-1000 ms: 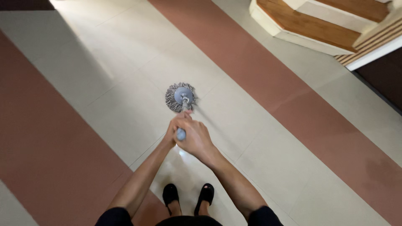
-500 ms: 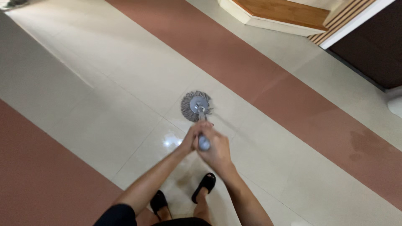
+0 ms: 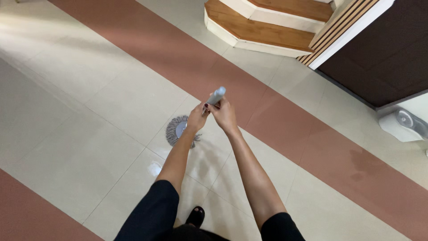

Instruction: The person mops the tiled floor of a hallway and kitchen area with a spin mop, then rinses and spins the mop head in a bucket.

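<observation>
Left hand (image 3: 196, 118) and right hand (image 3: 224, 115), both clenched around the grey mop handle (image 3: 216, 96), hold the round grey mop head (image 3: 177, 130) against the glossy tiled floor (image 3: 89, 111).

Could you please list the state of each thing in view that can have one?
Mop handle: gripped by both hands, end pointing up at the camera.
Left hand: closed on the handle.
Right hand: closed on the handle.
Mop head: strands spread flat on the floor.
Floor: wet sheen near the mop head.
</observation>
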